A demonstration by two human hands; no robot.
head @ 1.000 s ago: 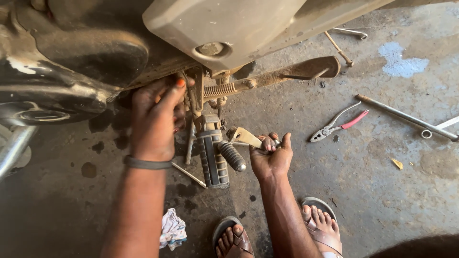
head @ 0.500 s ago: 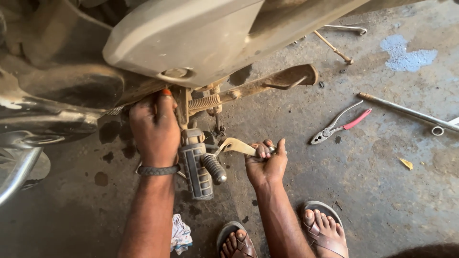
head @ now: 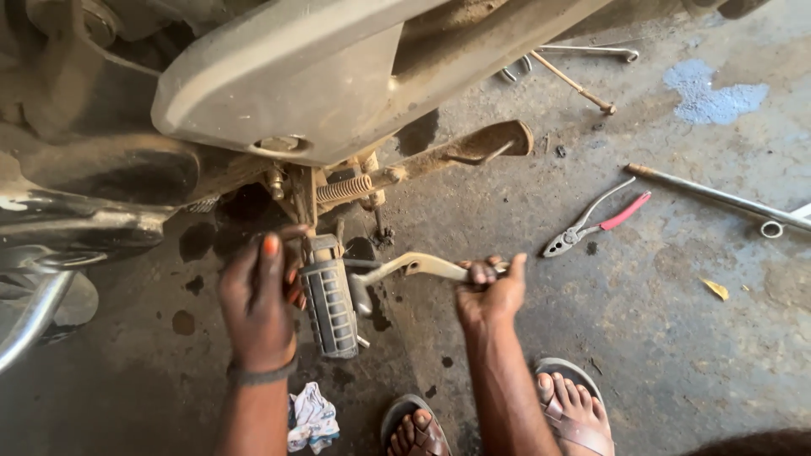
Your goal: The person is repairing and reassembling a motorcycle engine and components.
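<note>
1. A ribbed footrest (head: pixel 329 308), under the motorcycle's grey body panel (head: pixel 338 76), is touched by the left hand (head: pixel 258 308), its grip loosely curled.
2. A pale lever (head: pixel 414 266) is clenched by the right hand (head: pixel 490 295).
3. Red-handled pliers (head: pixel 596 226) are seen on the concrete floor (head: pixel 676 338).

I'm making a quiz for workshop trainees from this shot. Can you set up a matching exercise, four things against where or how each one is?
Things:
1. left hand
2. right hand
3. pliers
4. crumpled rag

States:
A. lying on the concrete floor, red handles, untouched
B. gripping the end of a pale metal lever
C. on the floor just left of a sandalled foot
D. against the ribbed rubber footpeg

Pairs: 1-D, 2-B, 3-A, 4-C
</note>
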